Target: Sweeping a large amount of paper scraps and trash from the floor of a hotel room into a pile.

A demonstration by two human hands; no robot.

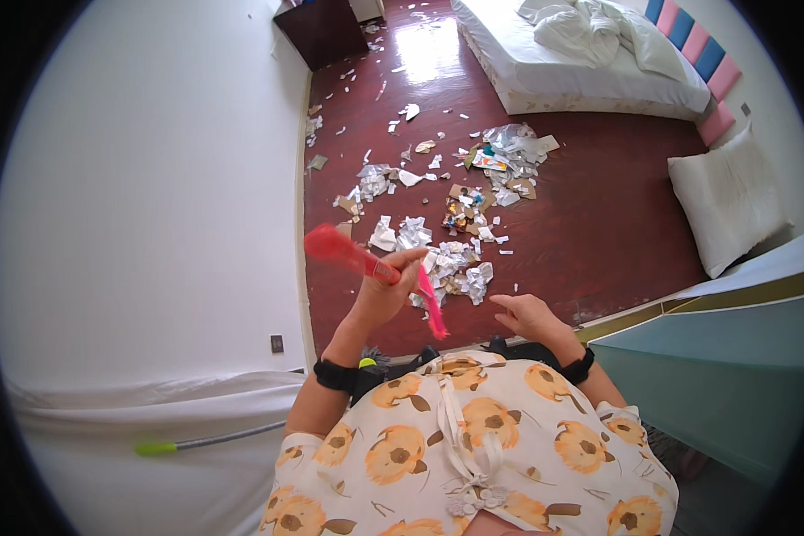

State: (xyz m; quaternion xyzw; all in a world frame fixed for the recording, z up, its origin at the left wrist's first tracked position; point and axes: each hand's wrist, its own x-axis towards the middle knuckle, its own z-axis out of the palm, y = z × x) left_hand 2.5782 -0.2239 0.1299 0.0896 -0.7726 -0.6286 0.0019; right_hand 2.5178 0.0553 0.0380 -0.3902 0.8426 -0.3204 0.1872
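Observation:
My left hand [390, 295] grips a red plastic handle [375, 266], probably that of a hand brush. Its blurred, rounded end points to the upper left. On the other side of the fist, a strip of pink bristles [434, 308] slants down and looks like part of the same tool. My right hand [532, 317] hovers near my waist, empty, with the index finger stretched out to the left. Beyond both hands lies a heap of torn paper and clear plastic scraps [455, 264] on the dark red wood floor [596, 221].
More litter [512, 154] lies farther out, with scraps scattered along the left wall [174, 201]. A bed [543, 74] stands at the back right, a white pillow [730, 201] at its near side. A mop-like handle [221, 435] rests on white cloth. A glass panel [697, 362] borders my right.

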